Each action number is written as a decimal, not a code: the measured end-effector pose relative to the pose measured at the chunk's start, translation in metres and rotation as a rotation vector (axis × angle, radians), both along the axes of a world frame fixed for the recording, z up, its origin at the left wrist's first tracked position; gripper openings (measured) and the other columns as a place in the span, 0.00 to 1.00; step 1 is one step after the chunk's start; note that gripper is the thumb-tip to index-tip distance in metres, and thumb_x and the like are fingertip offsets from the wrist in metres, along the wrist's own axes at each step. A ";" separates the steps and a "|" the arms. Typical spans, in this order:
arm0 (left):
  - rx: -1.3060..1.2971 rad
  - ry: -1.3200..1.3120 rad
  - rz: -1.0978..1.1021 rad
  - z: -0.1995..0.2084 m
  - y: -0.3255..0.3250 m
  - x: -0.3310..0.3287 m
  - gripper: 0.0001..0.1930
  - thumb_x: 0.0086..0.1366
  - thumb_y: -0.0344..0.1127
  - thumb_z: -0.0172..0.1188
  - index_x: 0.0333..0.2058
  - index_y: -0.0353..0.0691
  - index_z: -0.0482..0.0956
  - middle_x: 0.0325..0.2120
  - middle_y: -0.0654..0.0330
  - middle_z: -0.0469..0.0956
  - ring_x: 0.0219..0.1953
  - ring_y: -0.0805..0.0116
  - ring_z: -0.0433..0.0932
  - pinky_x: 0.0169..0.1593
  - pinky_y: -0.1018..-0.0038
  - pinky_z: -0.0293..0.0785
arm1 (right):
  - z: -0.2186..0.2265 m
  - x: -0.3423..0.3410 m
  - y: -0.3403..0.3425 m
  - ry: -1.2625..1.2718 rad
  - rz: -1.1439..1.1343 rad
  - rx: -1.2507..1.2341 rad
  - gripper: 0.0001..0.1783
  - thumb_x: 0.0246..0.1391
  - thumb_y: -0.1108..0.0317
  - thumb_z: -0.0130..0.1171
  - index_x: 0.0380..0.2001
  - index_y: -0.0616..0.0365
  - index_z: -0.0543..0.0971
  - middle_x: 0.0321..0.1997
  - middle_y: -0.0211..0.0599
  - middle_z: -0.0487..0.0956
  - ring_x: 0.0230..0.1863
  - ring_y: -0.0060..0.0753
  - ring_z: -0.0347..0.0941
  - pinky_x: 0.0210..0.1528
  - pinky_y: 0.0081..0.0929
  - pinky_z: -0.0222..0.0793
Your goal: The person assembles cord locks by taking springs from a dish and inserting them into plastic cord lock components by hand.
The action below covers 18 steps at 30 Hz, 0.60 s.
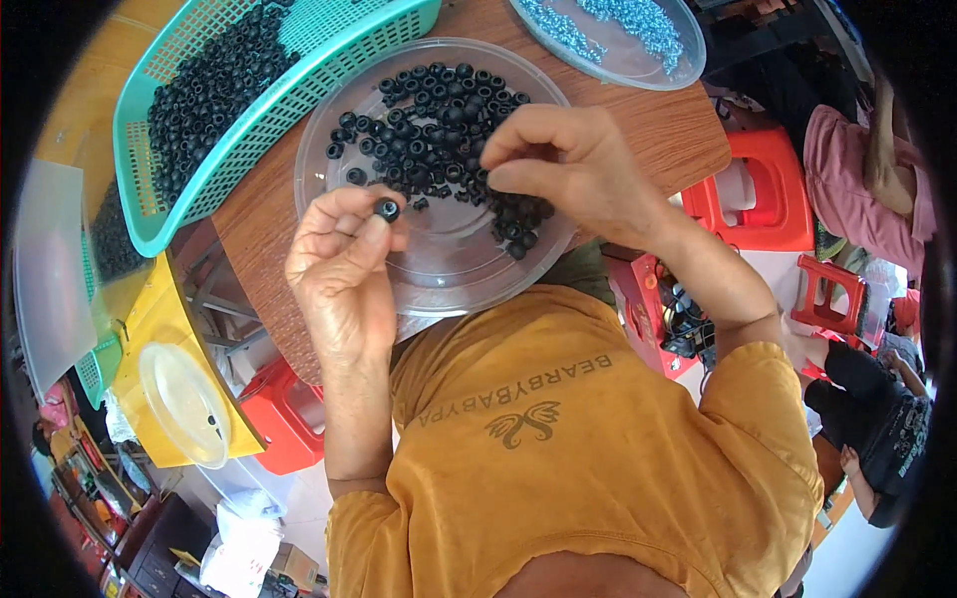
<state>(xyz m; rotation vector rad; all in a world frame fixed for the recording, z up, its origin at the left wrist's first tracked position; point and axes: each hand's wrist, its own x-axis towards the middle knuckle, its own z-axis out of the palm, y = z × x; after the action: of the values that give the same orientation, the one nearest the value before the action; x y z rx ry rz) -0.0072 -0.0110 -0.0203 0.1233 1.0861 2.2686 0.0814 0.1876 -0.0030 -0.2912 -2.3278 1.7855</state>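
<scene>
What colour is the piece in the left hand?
The piece is black; head view shows it.

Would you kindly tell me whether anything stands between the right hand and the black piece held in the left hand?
Nothing visible stands between the right hand and the black piece in the left hand; the loose black parts lie below, in the clear tray.

A person in a mustard shirt [638,458] sits at a wooden table [261,249]. The left hand [344,269] pinches one small round black cap [387,209] between thumb and fingers. The right hand [568,174] hovers over a clear round tray [449,274] of loose black caps [429,130], fingertips drawn together; whether they grip anything is unclear. Beyond are a green basket [150,224] heaped with black pieces [204,120] and a clear dish [695,62] of shiny blue bits [648,28]. Red stools [783,189] stand rightward.
</scene>
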 end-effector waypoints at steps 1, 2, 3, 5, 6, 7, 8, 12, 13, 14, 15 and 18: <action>-0.007 0.003 0.011 0.000 -0.004 -0.001 0.11 0.54 0.18 0.60 0.36 0.30 0.74 0.34 0.49 0.78 0.33 0.68 0.77 0.37 0.76 0.76 | -0.001 0.004 0.006 0.002 0.037 0.094 0.05 0.44 0.75 0.61 0.26 0.63 0.79 0.21 0.35 0.77 0.25 0.18 0.71 0.27 0.21 0.66; -0.017 0.030 0.007 -0.002 -0.008 -0.001 0.11 0.54 0.19 0.61 0.37 0.31 0.74 0.34 0.49 0.79 0.33 0.68 0.78 0.36 0.77 0.75 | -0.001 0.009 0.010 -0.030 0.073 0.171 0.05 0.42 0.74 0.62 0.26 0.62 0.79 0.22 0.38 0.77 0.26 0.27 0.74 0.29 0.26 0.67; -0.016 0.030 0.007 -0.002 -0.010 -0.001 0.11 0.54 0.19 0.61 0.37 0.31 0.74 0.34 0.49 0.79 0.33 0.68 0.78 0.36 0.77 0.75 | -0.001 0.013 0.012 -0.030 0.073 0.172 0.05 0.42 0.74 0.62 0.26 0.62 0.79 0.22 0.38 0.77 0.26 0.27 0.74 0.29 0.26 0.67; -0.059 0.028 0.038 -0.001 -0.014 -0.001 0.11 0.54 0.18 0.61 0.37 0.31 0.74 0.34 0.49 0.79 0.34 0.68 0.78 0.35 0.78 0.74 | -0.005 0.017 0.013 0.090 0.187 0.484 0.04 0.40 0.73 0.62 0.22 0.61 0.77 0.22 0.38 0.76 0.30 0.37 0.73 0.32 0.33 0.68; -0.060 0.028 0.037 -0.001 -0.014 0.000 0.11 0.54 0.18 0.61 0.37 0.31 0.74 0.34 0.49 0.79 0.34 0.68 0.78 0.35 0.78 0.74 | -0.007 0.019 0.010 0.090 0.187 0.484 0.04 0.40 0.73 0.62 0.22 0.61 0.77 0.22 0.38 0.76 0.30 0.37 0.73 0.32 0.33 0.68; -0.050 0.027 0.033 -0.001 -0.014 0.001 0.11 0.53 0.18 0.61 0.36 0.31 0.74 0.34 0.49 0.79 0.34 0.68 0.78 0.35 0.78 0.74 | -0.011 0.020 0.007 0.118 0.246 0.559 0.05 0.38 0.73 0.63 0.22 0.60 0.77 0.24 0.37 0.74 0.31 0.39 0.72 0.33 0.33 0.67; -0.040 0.026 0.028 -0.001 -0.015 0.001 0.11 0.53 0.18 0.61 0.36 0.31 0.74 0.33 0.49 0.79 0.34 0.68 0.78 0.35 0.78 0.75 | -0.013 0.020 0.003 0.146 0.306 0.634 0.07 0.36 0.74 0.64 0.22 0.60 0.77 0.25 0.37 0.72 0.32 0.40 0.70 0.33 0.34 0.66; -0.081 0.058 -0.009 -0.002 -0.015 0.003 0.11 0.54 0.22 0.62 0.37 0.31 0.74 0.34 0.48 0.77 0.29 0.67 0.72 0.40 0.71 0.68 | -0.016 0.013 -0.016 0.169 0.387 0.868 0.06 0.34 0.72 0.62 0.18 0.58 0.74 0.24 0.35 0.70 0.31 0.38 0.68 0.32 0.33 0.63; -0.075 0.045 0.004 -0.001 -0.014 0.004 0.10 0.54 0.20 0.61 0.36 0.31 0.74 0.34 0.49 0.78 0.31 0.68 0.75 0.37 0.75 0.72 | -0.015 0.011 -0.020 0.183 0.414 0.972 0.06 0.33 0.72 0.61 0.17 0.57 0.73 0.23 0.35 0.69 0.30 0.38 0.66 0.32 0.32 0.62; -0.070 0.033 0.016 0.000 -0.012 0.004 0.10 0.53 0.18 0.61 0.36 0.31 0.74 0.33 0.49 0.79 0.34 0.68 0.78 0.34 0.79 0.75 | -0.014 0.010 -0.023 0.197 0.440 1.076 0.06 0.32 0.72 0.60 0.16 0.56 0.72 0.23 0.35 0.69 0.30 0.38 0.65 0.32 0.31 0.61; -0.068 0.038 0.020 0.001 -0.012 0.005 0.10 0.53 0.18 0.61 0.36 0.31 0.74 0.33 0.49 0.79 0.34 0.68 0.78 0.34 0.79 0.75 | -0.013 0.009 -0.025 0.203 0.441 1.078 0.06 0.32 0.72 0.60 0.16 0.56 0.72 0.23 0.35 0.69 0.30 0.38 0.65 0.32 0.31 0.61; -0.032 0.017 -0.018 0.001 -0.009 0.006 0.10 0.52 0.17 0.61 0.35 0.31 0.74 0.34 0.48 0.78 0.33 0.68 0.78 0.34 0.79 0.75 | -0.011 0.006 -0.028 0.194 0.495 1.136 0.05 0.31 0.72 0.59 0.17 0.57 0.73 0.24 0.35 0.69 0.31 0.38 0.64 0.33 0.30 0.60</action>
<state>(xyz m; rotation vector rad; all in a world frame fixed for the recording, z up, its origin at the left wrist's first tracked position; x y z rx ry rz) -0.0013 -0.0197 -0.0190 0.1385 1.1255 2.2365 0.0872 0.1599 -0.0144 0.6301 -2.9352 0.3070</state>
